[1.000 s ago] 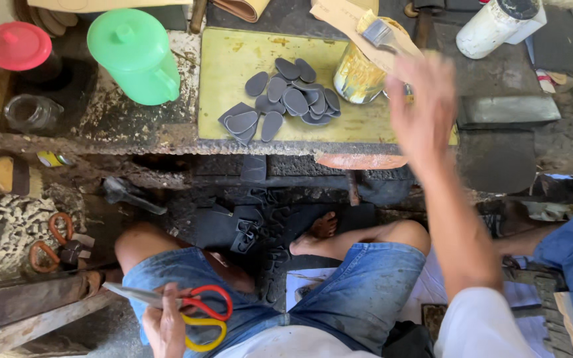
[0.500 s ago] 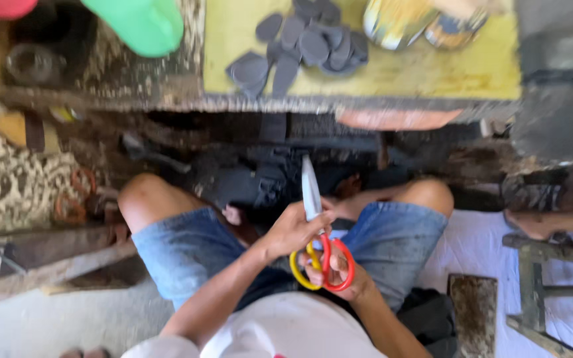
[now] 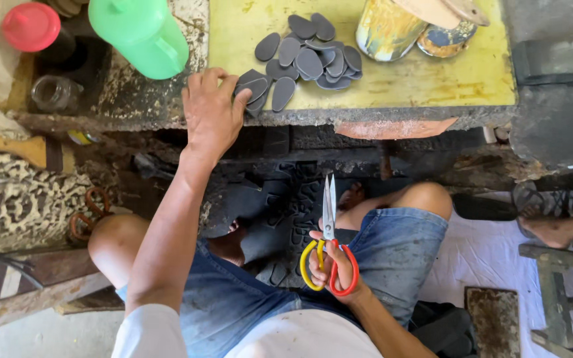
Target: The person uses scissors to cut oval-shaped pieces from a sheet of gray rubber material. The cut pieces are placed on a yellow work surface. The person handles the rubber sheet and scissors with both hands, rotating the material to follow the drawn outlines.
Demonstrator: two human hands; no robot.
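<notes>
On the yellow counter (image 3: 432,79), near its front edge, lies a loose pile of dark grey, teardrop-shaped pieces (image 3: 303,63). The left hand (image 3: 212,113) rests at the pile's left end, fingers spread flat and thumb tip against the nearest pieces; its grip is open and I cannot tell that it has lifted any piece. The right hand (image 3: 333,268) sits low over the lap, closed around the red and yellow handles of the scissors (image 3: 328,245), whose blades point up toward the counter and stand shut, with nothing between them.

Left of the left hand stands a green jug (image 3: 142,33), and beyond it a red-lidded jar (image 3: 32,28). A paint-stained can (image 3: 386,30) sits behind the pile to the right. Black scrap (image 3: 280,212) lies on the floor between the knees.

Judging by this, many pieces are already cut out and heaped up, while none is in the scissors now; the left hand seems to be at the picking-up stage, so any trimming of these pieces looks not yet begun.
</notes>
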